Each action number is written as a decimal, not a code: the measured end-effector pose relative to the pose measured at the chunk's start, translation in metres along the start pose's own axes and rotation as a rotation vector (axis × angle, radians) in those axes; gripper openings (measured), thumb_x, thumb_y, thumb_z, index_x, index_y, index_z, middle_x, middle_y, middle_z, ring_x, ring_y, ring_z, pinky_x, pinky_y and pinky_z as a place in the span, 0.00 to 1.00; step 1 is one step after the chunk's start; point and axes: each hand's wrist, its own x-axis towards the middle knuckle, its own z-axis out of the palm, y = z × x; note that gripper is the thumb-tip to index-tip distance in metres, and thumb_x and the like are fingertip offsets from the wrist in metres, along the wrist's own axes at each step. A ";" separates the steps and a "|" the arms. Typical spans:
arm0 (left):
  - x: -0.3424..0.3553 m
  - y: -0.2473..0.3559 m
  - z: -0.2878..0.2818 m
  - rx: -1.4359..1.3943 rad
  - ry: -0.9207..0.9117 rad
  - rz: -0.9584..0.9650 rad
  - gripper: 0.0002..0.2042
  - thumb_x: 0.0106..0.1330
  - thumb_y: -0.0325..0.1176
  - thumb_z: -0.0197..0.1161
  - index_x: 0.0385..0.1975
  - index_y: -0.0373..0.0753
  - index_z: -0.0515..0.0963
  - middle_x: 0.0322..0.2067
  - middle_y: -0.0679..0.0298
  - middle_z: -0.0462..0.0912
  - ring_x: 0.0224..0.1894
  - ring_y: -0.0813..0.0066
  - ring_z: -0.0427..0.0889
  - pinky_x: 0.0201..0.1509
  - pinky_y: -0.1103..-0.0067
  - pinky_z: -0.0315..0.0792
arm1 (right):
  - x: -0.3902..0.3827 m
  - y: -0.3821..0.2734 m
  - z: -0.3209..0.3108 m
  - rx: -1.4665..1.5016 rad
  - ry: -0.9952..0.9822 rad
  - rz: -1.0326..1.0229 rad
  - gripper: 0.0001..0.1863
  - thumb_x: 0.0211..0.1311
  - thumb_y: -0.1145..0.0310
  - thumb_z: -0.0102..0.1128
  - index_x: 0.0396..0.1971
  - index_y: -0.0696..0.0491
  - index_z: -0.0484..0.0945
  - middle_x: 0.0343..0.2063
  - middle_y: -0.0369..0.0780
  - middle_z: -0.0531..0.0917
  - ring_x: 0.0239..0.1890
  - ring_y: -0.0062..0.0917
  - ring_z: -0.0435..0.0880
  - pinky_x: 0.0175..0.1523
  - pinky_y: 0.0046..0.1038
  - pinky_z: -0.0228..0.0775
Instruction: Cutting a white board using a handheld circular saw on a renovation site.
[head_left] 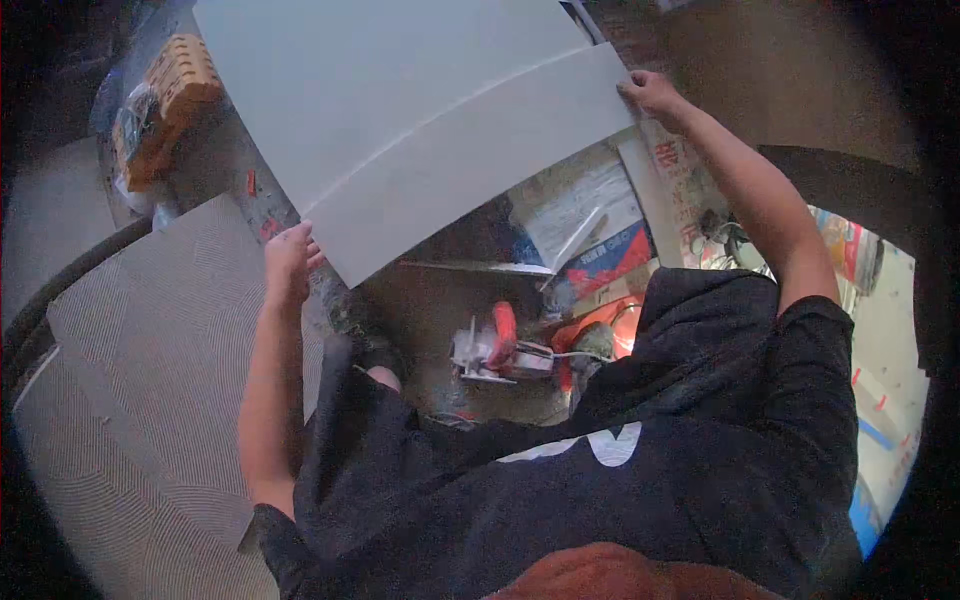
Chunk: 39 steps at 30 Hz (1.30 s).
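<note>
Nearest, a dark T-shirt; just past it, a red-and-silver power cutter. Off to the left, a grey slab with combed ridges, probably adhesive. Farther out, stretched between both hands, a pale grey tile strip, slanting up toward the right. By its look: stiff, brittle, fairly heavy for its thinness, smooth enough to slip if dusty. Best taken by both short ends, evenly supported, corners kept from knocks. Left hand gripping the left end, fingers bent at the edge, left arm reaching forward almost straight. Right hand farther away, pinching the right end, thumb on top, other fingers mostly hidden; right arm bent at the elbow. Beyond, a larger pale slab; touching the strip or apart, impossible to tell. Beside its left edge, ridged tan blocks.
</note>
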 end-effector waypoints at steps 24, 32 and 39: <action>-0.055 -0.018 0.024 0.143 0.027 -0.098 0.13 0.71 0.34 0.57 0.43 0.28 0.76 0.34 0.63 0.83 0.30 0.79 0.80 0.30 0.83 0.73 | 0.019 0.024 0.000 -0.146 0.016 -0.133 0.29 0.61 0.44 0.65 0.54 0.49 0.81 0.45 0.44 0.87 0.45 0.31 0.86 0.51 0.37 0.76; -0.059 -0.053 -0.010 0.259 -0.169 -0.226 0.15 0.73 0.39 0.57 0.42 0.30 0.77 0.30 0.65 0.79 0.30 0.74 0.81 0.32 0.78 0.78 | 0.015 0.002 -0.006 -0.128 -0.069 -0.094 0.23 0.64 0.54 0.65 0.51 0.55 0.81 0.42 0.37 0.84 0.42 0.22 0.79 0.46 0.31 0.71; -0.065 -0.052 -0.006 0.425 -0.050 -0.236 0.18 0.70 0.44 0.62 0.44 0.31 0.78 0.31 0.64 0.79 0.31 0.74 0.80 0.33 0.77 0.78 | 0.001 -0.027 -0.009 -0.104 -0.104 0.069 0.24 0.63 0.55 0.66 0.52 0.55 0.80 0.42 0.37 0.84 0.39 0.22 0.80 0.43 0.29 0.73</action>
